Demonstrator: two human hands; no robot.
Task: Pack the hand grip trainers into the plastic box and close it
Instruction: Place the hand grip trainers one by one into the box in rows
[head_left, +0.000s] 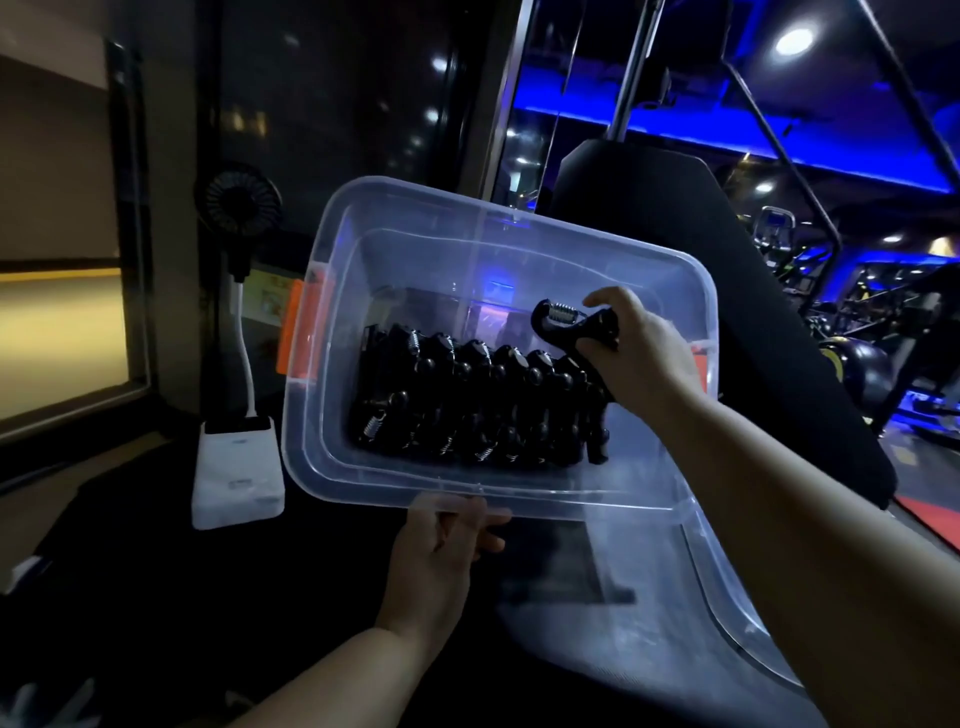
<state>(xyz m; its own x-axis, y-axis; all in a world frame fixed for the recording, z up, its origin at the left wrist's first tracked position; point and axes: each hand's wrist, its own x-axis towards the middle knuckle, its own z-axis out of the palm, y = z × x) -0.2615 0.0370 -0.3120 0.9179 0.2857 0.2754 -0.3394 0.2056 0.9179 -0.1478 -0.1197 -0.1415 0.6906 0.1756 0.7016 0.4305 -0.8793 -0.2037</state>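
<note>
Dead centre on my feed, the clear plastic box (467, 244) is sitting open and tipped so that its mouth is facing me, its long sides running from 9 to 3 o'clock. Its clear lid (649, 613) is lying off the box at 5 o'clock, partly hidden under the right forearm. Behind the box, at 1 o'clock, a black padded backrest (701, 249) is leaning up toward a metal post (631, 67).

Inside the box, a row of black hand grip trainers (467, 400) is lying packed side by side along the near wall, springs catching the light. At 8 o'clock from the box, just beside its left end, a white power bank (236, 473) is standing on a dark surface (156, 571), and a white cable (244, 353) is rising from it to a small fan (239, 200) at 10 o'clock.

I am watching the left hand (441, 551) gripping the near rim at 6 o'clock, fingers curling around the edge. The right hand (639, 348) is reaching in from 3 o'clock over the right end of the row, fingers wrapping around the handles of one more grip trainer (571, 325), spring end pointing toward 9 o'clock. I cannot tell whether it is touching the row beneath. An orange latch (301, 332) is hanging on the box's 9 o'clock end.
</note>
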